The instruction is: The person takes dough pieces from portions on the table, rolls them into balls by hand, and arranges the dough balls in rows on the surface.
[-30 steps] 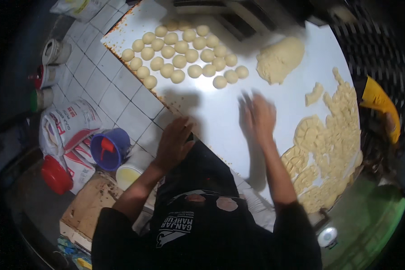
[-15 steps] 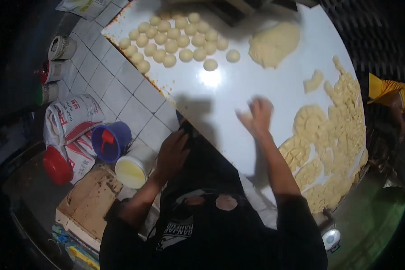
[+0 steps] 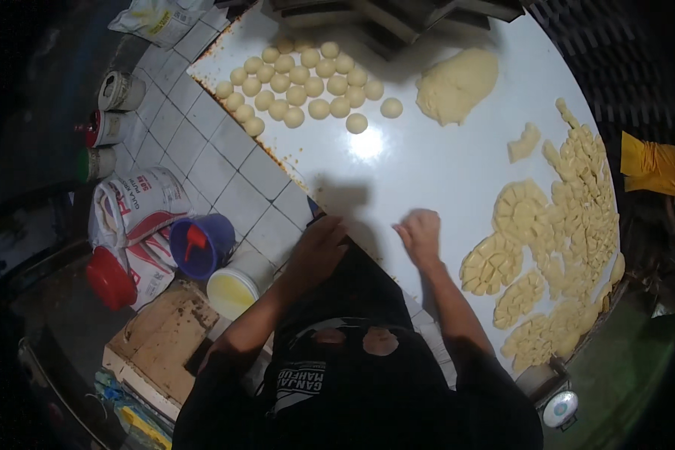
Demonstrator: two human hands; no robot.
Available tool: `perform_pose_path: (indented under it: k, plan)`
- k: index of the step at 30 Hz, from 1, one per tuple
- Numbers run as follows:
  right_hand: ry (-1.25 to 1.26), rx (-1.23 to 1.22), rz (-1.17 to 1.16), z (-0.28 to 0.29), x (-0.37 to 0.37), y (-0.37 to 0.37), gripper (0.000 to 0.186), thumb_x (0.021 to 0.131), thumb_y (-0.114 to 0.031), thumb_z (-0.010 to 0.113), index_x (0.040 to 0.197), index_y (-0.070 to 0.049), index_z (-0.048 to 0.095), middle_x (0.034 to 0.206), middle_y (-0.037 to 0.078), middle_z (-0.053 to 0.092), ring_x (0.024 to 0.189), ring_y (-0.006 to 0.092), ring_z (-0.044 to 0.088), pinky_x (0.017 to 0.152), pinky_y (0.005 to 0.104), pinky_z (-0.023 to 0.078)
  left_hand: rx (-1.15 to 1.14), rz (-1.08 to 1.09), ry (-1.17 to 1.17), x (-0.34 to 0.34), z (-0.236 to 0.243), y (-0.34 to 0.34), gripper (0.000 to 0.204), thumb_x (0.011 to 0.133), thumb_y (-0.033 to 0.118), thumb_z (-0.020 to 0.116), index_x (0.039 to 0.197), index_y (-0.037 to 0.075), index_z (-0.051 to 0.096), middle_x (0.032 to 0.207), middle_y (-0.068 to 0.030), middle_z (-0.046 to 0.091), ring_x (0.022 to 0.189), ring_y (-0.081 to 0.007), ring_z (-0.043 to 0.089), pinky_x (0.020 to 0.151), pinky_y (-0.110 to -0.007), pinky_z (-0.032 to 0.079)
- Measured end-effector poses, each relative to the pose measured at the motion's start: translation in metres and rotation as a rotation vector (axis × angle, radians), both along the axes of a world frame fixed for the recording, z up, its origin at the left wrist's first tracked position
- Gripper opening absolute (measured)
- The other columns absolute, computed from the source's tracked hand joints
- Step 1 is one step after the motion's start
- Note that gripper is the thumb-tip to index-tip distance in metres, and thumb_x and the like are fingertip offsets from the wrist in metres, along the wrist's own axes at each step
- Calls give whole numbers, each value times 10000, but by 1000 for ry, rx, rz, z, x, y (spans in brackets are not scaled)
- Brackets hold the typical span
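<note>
My right hand (image 3: 420, 238) is on the white table (image 3: 412, 176), its fingers curled under and the thumb out to the left. Whether anything lies beneath those fingers is hidden. Close to the table's edge, in front of my dark apron, my left hand (image 3: 319, 246) hangs with fingers loosely stretched and nothing visible in them. Several round dough balls (image 3: 296, 95) cover the far left of the table. Beyond my right hand sits a large lump of dough (image 3: 457, 86). To the right are flattened, cut dough rounds (image 3: 493, 262) and a short dough strip (image 3: 524, 142).
Dark metal trays (image 3: 382, 22) overhang the table's far edge. On the tiled ledge at left stand a purple bucket (image 3: 221, 236) with a red scoop, a white tub (image 3: 232, 291), a sack (image 3: 146, 199) and a red basin (image 3: 112, 277). A yellow cloth (image 3: 652, 165) hangs at right.
My right hand has come back toward me, its fingers now curled more tightly. My left hand has shifted slightly right along the table edge. The whole view has tilted a little.
</note>
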State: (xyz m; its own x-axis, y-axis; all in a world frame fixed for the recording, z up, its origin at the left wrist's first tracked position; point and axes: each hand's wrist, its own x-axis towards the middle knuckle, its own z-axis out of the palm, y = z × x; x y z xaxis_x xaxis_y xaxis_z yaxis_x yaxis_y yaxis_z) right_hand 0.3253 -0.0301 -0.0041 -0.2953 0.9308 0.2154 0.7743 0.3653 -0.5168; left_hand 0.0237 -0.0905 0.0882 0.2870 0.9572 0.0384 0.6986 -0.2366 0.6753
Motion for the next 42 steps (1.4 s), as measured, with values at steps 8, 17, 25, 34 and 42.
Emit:
perform_pose_path:
  k: [8, 17, 25, 34, 42]
  plan:
    - [-2, 93, -208, 16, -35, 1, 242, 958, -224, 758, 1049, -30, 645, 1028, 202, 618, 1007, 402, 568, 896, 526, 435, 158, -133, -13, 7, -40, 44, 415, 901, 72, 735, 1303, 12, 655, 1353, -182, 634, 1261, -387, 613, 1099, -503, 494]
    - [-10, 113, -192, 98, -15, 255, 210, 1070, -187, 618, 991, 7, 617, 919, 226, 609, 871, 433, 601, 751, 515, 487, 133, -178, -124, 14, -68, 104, 484, 850, 122, 756, 1310, 3, 665, 1352, -122, 655, 1225, -342, 618, 1031, -481, 498]
    - [150, -235, -67, 56, -25, 77, 201, 1013, -156, 666, 892, -33, 564, 873, 190, 594, 825, 399, 552, 788, 500, 468, 158, -177, -104, -2, -70, 90, 436, 897, 143, 735, 1305, 2, 676, 1354, -133, 652, 1233, -342, 612, 1066, -480, 486]
    - [-5, 17, -127, 6, -66, 19, 282, 897, -236, 797, 878, -47, 588, 958, 168, 608, 927, 403, 555, 850, 516, 426, 129, -143, 24, 20, -70, 94, 536, 875, 196, 796, 1369, 44, 655, 1400, -184, 642, 1313, -380, 588, 1122, -504, 467]
    - [14, -25, -409, 14, -45, 33, 191, 930, -169, 766, 1033, -41, 668, 1126, 185, 664, 1052, 397, 576, 949, 516, 425, 407, 155, 41, 28, -58, 188, 463, 906, 32, 719, 1363, 45, 646, 1341, -185, 638, 1174, -361, 670, 963, -411, 596]
